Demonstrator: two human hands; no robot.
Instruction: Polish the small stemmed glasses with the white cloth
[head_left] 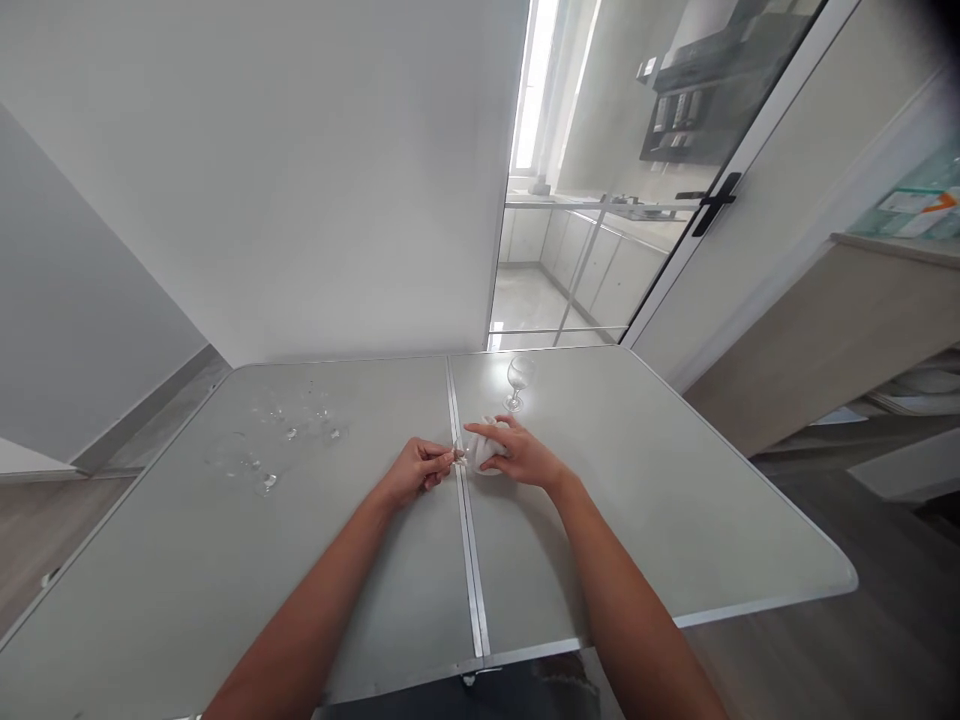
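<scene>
My right hand [517, 452] is closed around a white cloth [486, 458] near the middle of the grey table [675, 500]. My left hand [416, 468] pinches the small clear base or stem of a glass [459, 455] whose bowl is hidden inside the cloth. The two hands meet over the metal seam [469, 560] that runs down the table. A clear stemmed glass [518, 381] stands upright just beyond my right hand.
Several clear stemmed glasses [296, 425] lie or stand on the far left part of the table. A white wall is behind the table. A glass sliding door [705, 200] and a wooden counter [840, 330] are to the right.
</scene>
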